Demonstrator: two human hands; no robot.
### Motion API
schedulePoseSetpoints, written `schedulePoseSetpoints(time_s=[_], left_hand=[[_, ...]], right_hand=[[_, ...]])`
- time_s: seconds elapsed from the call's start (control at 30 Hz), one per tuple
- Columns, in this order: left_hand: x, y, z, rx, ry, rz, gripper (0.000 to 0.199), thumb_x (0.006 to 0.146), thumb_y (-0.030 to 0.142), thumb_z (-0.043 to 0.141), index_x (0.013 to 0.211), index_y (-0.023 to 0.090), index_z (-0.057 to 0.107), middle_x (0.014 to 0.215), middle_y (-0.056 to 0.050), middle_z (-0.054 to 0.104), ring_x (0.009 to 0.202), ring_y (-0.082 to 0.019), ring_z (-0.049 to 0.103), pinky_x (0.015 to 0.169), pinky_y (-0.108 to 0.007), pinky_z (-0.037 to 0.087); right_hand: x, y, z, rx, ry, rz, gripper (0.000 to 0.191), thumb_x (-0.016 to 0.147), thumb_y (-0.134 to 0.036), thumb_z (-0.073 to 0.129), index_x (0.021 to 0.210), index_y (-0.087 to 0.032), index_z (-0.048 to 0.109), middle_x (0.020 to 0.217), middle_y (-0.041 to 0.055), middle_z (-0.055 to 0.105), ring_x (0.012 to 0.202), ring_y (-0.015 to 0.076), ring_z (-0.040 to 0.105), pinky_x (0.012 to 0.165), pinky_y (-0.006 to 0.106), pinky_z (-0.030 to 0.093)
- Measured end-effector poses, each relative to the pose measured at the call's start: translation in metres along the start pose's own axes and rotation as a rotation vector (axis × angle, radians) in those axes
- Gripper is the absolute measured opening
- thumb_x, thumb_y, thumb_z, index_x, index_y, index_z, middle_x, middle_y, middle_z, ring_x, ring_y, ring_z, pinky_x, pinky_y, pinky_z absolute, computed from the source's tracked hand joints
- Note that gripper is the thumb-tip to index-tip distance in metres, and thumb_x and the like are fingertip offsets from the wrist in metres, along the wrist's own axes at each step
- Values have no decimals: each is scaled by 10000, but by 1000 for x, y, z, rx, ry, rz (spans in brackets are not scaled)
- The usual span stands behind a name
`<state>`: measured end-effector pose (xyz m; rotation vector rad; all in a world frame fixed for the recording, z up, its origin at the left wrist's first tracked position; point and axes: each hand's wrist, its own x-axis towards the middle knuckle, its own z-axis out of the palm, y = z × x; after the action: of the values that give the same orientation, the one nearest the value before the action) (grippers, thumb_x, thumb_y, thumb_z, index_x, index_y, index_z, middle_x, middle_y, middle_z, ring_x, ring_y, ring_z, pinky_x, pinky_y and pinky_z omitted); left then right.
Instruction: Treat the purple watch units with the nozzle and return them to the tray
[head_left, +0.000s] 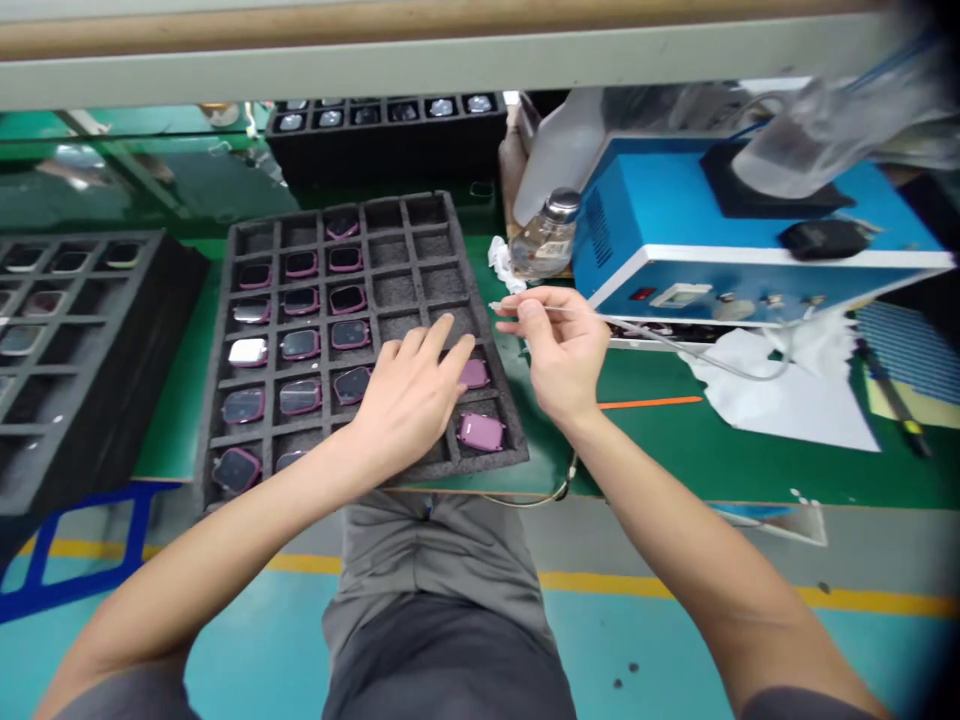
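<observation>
A dark foam tray point(337, 440) with square compartments lies in front of me, its left columns filled with purple-framed watch cases that have dark faces. My left hand point(412, 390) is over the tray's right part, palm down with fingers spread; what lies under the palm is hidden. Beside its fingertips, in the right column, are a pink-purple case point(474, 374) and, one compartment nearer, another pink-purple case point(482, 432). Right of the tray, my right hand point(562, 345) pinches a thin pale tube point(637, 329) with a whitish tip pointing left.
A blue machine point(675, 240) stands at the back right, with a glass jar point(546, 235) beside it. White paper point(780, 390) and an orange stick point(652, 403) lie at right. More foam trays stand at left point(161, 300) and at the back point(390, 150). A shelf edge point(450, 60) crosses above.
</observation>
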<state>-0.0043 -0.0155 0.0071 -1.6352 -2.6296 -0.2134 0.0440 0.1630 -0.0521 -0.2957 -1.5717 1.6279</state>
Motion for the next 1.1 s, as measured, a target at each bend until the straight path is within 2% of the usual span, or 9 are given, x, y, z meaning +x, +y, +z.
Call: schedulePoseSetpoints(time_s=[0.13, 0.23, 0.4, 0.53, 0.63, 0.83, 0.93, 1.0, 1.1], left_hand=[[-64, -1, -5, 75, -117, 36, 747, 923, 522, 633, 1520, 117, 441, 1584, -221, 436, 1472, -416, 377, 1186, -634, 277], [-87, -6, 13, 131, -133, -8, 715, 954, 496, 597, 1542, 133, 415, 1623, -214, 374, 1510, -419, 320, 1198, -680, 211], [-60, -12, 30, 96, -58, -20, 712, 978, 459, 566, 1556, 90, 374, 1624, -250, 352, 1517, -418, 310, 1194, -648, 253], [-61, -23, 10, 56, 25, -52, 422, 1004, 347, 528, 1326, 87, 611, 1439, -236, 580, 1342, -370, 542, 1095, -545, 424], [-74, -36, -7, 63, -41, -102, 268, 1011, 263, 499, 1106, 122, 706, 1131, -171, 730, 1044, -309, 689, 904, -450, 533], [-65, -39, -23, 173, -218, -110, 279, 953, 213, 532, 1157, 116, 695, 1026, -160, 752, 940, -324, 730, 786, -421, 565], [-52, -36, -30, 176, -151, -228, 354, 920, 183, 485, 1193, 98, 695, 962, -167, 766, 920, -345, 741, 749, -431, 569], [-38, -39, -32, 7, -20, -280, 402, 911, 209, 500, 1258, 110, 677, 1052, -162, 773, 983, -331, 739, 815, -428, 572], [-5, -45, -25, -543, 128, -321, 450, 890, 260, 561, 1306, 120, 655, 1124, -131, 774, 962, -263, 744, 835, -369, 579]], right_hand=[[-5, -1, 0, -32, -30, -2, 250, 905, -464, 703, 919, -215, 689, 883, 16, 757, 812, 151, 759, 708, 263, 659], [-8, -2, 2, -61, -73, -4, 246, 908, -456, 701, 915, -210, 693, 871, 22, 759, 793, 155, 761, 698, 266, 659], [-12, -3, 4, -47, -98, 23, 252, 887, -457, 725, 890, -207, 693, 854, 24, 760, 767, 153, 756, 709, 276, 660], [-13, 0, 3, -50, -147, 100, 278, 871, -480, 733, 881, -204, 697, 818, 20, 753, 750, 152, 750, 704, 282, 662], [-13, 2, 3, -66, -189, 148, 299, 868, -499, 728, 884, -202, 698, 808, 21, 750, 712, 143, 740, 671, 269, 652], [-9, 4, 4, -14, -134, 144, 311, 894, -515, 694, 941, -209, 664, 824, 11, 720, 703, 131, 730, 651, 253, 637], [-6, 1, 5, 22, -99, 117, 290, 924, -502, 661, 941, -212, 656, 890, 17, 707, 774, 141, 739, 676, 267, 644], [-6, -2, 6, 21, -79, 79, 274, 936, -482, 651, 934, -209, 665, 923, 25, 706, 828, 153, 744, 714, 281, 652], [-7, -8, 9, 7, -28, 13, 253, 941, -456, 653, 933, -204, 675, 923, 32, 719, 850, 160, 749, 774, 300, 659]])
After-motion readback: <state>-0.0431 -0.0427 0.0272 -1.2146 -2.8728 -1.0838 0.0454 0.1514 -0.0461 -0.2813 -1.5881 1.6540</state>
